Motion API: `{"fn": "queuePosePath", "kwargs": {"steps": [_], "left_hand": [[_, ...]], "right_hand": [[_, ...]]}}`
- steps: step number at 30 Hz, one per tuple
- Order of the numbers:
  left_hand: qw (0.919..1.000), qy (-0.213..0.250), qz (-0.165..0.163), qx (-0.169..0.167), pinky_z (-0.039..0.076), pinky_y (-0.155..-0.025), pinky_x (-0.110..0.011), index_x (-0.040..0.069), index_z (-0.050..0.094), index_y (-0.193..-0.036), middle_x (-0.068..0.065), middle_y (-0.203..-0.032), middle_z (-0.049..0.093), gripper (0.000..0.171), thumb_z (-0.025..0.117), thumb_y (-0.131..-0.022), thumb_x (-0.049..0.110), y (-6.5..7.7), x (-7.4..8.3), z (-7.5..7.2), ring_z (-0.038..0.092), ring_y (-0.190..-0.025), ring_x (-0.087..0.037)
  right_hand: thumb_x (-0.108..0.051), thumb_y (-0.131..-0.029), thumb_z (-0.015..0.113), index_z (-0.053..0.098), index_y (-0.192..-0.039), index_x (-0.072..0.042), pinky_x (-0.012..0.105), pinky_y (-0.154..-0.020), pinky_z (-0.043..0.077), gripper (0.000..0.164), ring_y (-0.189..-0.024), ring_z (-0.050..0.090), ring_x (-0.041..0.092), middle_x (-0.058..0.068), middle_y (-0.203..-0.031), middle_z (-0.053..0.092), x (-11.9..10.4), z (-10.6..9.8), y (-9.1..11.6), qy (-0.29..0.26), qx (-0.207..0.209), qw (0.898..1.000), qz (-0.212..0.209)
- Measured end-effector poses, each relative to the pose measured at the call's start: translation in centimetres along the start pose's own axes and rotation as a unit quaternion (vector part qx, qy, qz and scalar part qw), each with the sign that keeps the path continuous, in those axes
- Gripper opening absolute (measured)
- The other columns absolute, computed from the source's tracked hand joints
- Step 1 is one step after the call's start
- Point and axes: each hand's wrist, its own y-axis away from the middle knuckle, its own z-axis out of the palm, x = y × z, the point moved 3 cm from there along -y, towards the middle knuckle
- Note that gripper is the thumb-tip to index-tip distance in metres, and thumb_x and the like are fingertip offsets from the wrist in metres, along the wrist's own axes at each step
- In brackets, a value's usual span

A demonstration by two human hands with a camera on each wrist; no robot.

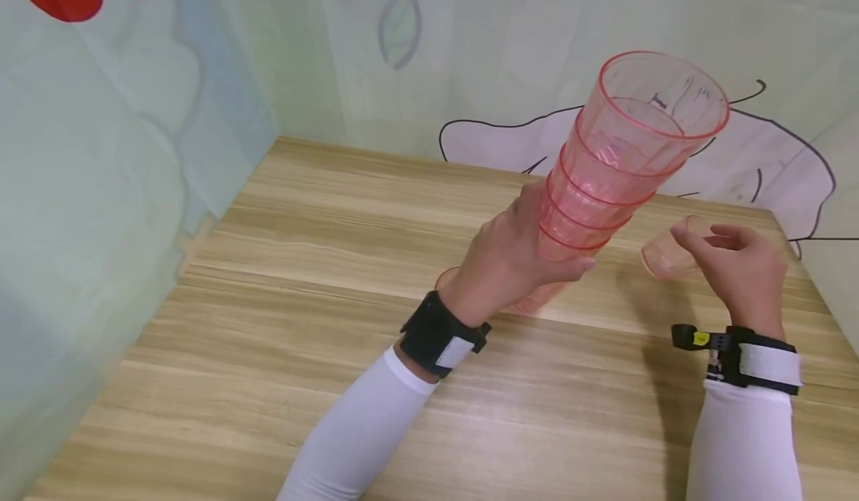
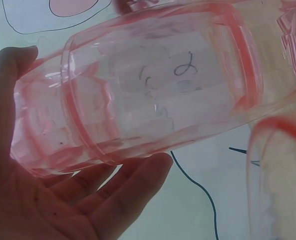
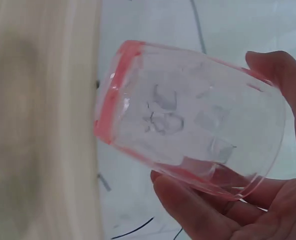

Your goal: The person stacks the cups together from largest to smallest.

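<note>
A tilted stack of clear pink cups [image 1: 611, 180] is gripped near its lower end by my left hand [image 1: 506, 262], its top rim facing up and right. In the left wrist view the thumb and fingers go round the narrow end of the nested cups [image 2: 157, 85]. My right hand [image 1: 748, 266] pinches a single clear pink cup [image 1: 671, 251] by its rim end, low over the right of the table. Its thick pink base [image 3: 119, 90] points away from the palm in the right wrist view. Behind the left hand, more pink cup plastic [image 1: 537, 298] shows, mostly hidden.
The wood-grain table [image 1: 282, 277] runs back to a printed cloth wall [image 1: 510, 46] behind and another cloth side [image 1: 87, 188] on the left. The table's right edge lies just past the right hand. Each wrist wears a black strap [image 1: 443, 337].
</note>
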Motion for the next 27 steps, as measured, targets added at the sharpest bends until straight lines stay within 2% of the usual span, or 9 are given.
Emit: {"fn": "queuePosePath", "kwargs": {"steps": [3,7,11,18,20,23,25,27], "left_hand": [[1.0,-0.003,-0.001,0.003,0.051,-0.085,-0.033,0.016,0.034,-0.141,0.004,-0.12,0.055,0.085,0.083,-0.078,0.044,0.0,0.0,0.0,0.059,-0.103,-0.012],[1.0,-0.001,0.001,0.004,0.051,-0.084,-0.033,0.015,0.034,-0.141,0.003,-0.12,0.055,0.085,0.083,-0.078,0.043,0.0,-0.1,0.0,0.06,-0.102,-0.012],[1.0,0.003,0.001,0.002,0.051,-0.084,-0.032,0.016,0.033,-0.14,0.005,-0.119,0.054,0.083,0.083,-0.078,0.042,-0.1,-0.1,0.0,0.058,-0.101,-0.011],[0.9999,0.0,0.008,0.008,0.051,-0.084,-0.033,0.014,0.034,-0.14,0.001,-0.12,0.055,0.084,0.083,-0.079,0.043,0.0,-0.2,0.0,0.06,-0.102,-0.013],[0.9999,-0.003,0.011,0.012,0.052,-0.084,-0.033,0.014,0.034,-0.14,0.001,-0.119,0.056,0.084,0.083,-0.078,0.043,0.0,-0.2,0.0,0.061,-0.102,-0.014],[0.9997,-0.007,0.013,0.017,0.052,-0.083,-0.034,0.014,0.035,-0.139,0.001,-0.118,0.057,0.083,0.083,-0.078,0.043,0.0,-0.2,0.0,0.061,-0.101,-0.014],[0.9998,-0.005,0.009,0.017,0.052,-0.083,-0.033,0.015,0.036,-0.139,0.002,-0.118,0.057,0.083,0.083,-0.078,0.043,0.0,-0.3,0.0,0.06,-0.101,-0.013],[0.9998,-0.002,0.008,0.016,0.051,-0.084,-0.033,0.015,0.036,-0.139,0.003,-0.118,0.056,0.083,0.084,-0.078,0.043,-0.1,-0.4,0.0,0.06,-0.101,-0.013]], "right_hand": [[-0.063,-0.083,0.071,0.059,-0.141,-0.01,0.029,-0.068,0.043,0.08,-0.095,0.05,0.01,0.001,-0.121,0.06,-1.5,-0.3,0.6,-0.021,0.045,0.999,-0.019],[-0.055,-0.082,0.077,0.065,-0.133,-0.012,0.025,-0.069,0.042,0.067,-0.086,0.052,0.001,-0.012,-0.104,0.059,-3.1,-0.7,1.6,-0.057,0.086,0.993,-0.052],[-0.045,-0.083,0.08,0.067,-0.127,-0.01,0.016,-0.066,0.044,0.057,-0.086,0.056,0.001,-0.012,-0.103,0.061,-4.4,-1.0,2.5,-0.094,0.125,0.983,-0.095],[-0.029,-0.088,0.078,0.069,-0.122,-0.013,0.018,-0.074,0.045,0.039,-0.085,0.061,0.003,-0.011,-0.105,0.065,-6.4,-1.5,4.4,-0.156,0.168,0.957,-0.178],[-0.024,-0.088,0.078,0.069,-0.12,-0.012,0.017,-0.075,0.048,0.035,-0.082,0.063,0.004,-0.007,-0.105,0.067,-7.1,-1.8,4.9,-0.183,0.175,0.946,-0.204],[-0.017,-0.087,0.077,0.071,-0.118,-0.008,0.018,-0.077,0.049,0.034,-0.083,0.065,0.008,0.0,-0.106,0.07,-7.7,-2.1,5.6,-0.238,0.183,0.922,-0.244],[-0.013,-0.083,0.078,0.071,-0.115,-0.003,0.019,-0.076,0.051,0.034,-0.083,0.066,0.013,0.006,-0.104,0.071,-8.0,-2.2,5.8,-0.307,0.181,0.896,-0.266],[-0.01,-0.08,0.081,0.071,-0.112,0.003,0.019,-0.075,0.053,0.036,-0.082,0.069,0.018,0.014,-0.103,0.072,-8.2,-2.3,5.9,-0.391,0.162,0.859,-0.287]]}}
